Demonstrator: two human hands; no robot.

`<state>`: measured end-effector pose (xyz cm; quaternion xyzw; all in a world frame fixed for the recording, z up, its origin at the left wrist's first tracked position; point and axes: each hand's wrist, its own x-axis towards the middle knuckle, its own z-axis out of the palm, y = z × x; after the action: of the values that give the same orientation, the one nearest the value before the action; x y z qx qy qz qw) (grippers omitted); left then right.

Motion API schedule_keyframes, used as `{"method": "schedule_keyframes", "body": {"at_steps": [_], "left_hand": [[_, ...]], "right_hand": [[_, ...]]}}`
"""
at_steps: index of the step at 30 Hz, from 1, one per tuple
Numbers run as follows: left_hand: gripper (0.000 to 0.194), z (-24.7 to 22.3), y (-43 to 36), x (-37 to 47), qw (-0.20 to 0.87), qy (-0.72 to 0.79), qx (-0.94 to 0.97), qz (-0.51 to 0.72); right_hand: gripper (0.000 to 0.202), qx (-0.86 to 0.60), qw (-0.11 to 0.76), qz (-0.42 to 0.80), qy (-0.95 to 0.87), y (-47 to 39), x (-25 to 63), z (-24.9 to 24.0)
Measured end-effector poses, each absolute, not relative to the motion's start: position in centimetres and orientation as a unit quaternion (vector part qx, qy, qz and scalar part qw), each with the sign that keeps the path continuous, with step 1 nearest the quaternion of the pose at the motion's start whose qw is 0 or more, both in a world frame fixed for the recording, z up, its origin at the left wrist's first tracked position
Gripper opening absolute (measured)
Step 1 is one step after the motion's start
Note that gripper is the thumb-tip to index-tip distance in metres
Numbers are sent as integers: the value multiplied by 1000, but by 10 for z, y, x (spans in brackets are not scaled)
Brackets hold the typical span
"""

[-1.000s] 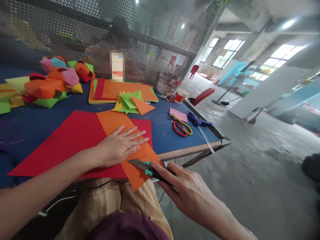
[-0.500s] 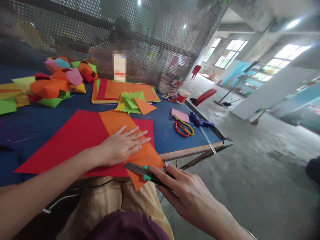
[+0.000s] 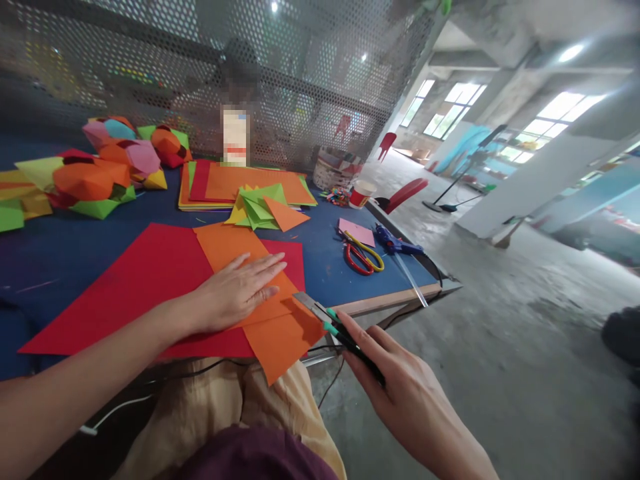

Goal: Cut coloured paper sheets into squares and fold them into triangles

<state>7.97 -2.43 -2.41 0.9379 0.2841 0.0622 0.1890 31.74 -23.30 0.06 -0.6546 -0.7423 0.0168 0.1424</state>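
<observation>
My left hand [image 3: 239, 291] lies flat on a sheet of orange paper [image 3: 280, 340], fingers stretched out. The orange sheet has a long slit or fold line across it, and its near corner hangs past the table edge. Beneath it is a larger sheet of red paper [image 3: 125, 287]. In my right hand [image 3: 395, 370] is a utility knife [image 3: 345, 332] with a dark handle and teal parts. Its blade points up and left, at the right edge of the orange sheet; whether it touches the paper I cannot tell.
Red-and-yellow scissors [image 3: 364, 257], a pink paper square [image 3: 357, 231] and a blue glue gun [image 3: 397, 240] lie at right. Behind are green paper pieces [image 3: 263, 205], a stack of coloured paper [image 3: 240, 183], a paper cup [image 3: 361, 195] and folded paper shapes [image 3: 90, 177] at left.
My right hand has moved the utility knife right and slightly up, from over the orange sheet to its right edge. My left hand stays on the sheet, its fingers closer together.
</observation>
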Motion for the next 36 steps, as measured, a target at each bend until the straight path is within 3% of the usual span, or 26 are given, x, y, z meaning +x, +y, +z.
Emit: {"method": "schedule_keyframes", "body": {"at_steps": [4,11,25,32,36], "left_hand": [[71,-25,-28,81,183,302,930,108],[106,-16,-38,85,145,380,895,181],[86,8,-51,109,211,510,823,134],[54,5,-30,100,351,506,753,232],[70,0,-23,96,463,494,675,291]], "right_hand": [[48,-672,141,19,-726,-235,318,-5],[49,-676,153,22,-721,-234,317,-6],[50,-672,166,23,-722,-235,317,-6],[48,-677,166,33,-716,-233,317,-5],[47,-684,178,30,-706,-228,314,-3]]}}
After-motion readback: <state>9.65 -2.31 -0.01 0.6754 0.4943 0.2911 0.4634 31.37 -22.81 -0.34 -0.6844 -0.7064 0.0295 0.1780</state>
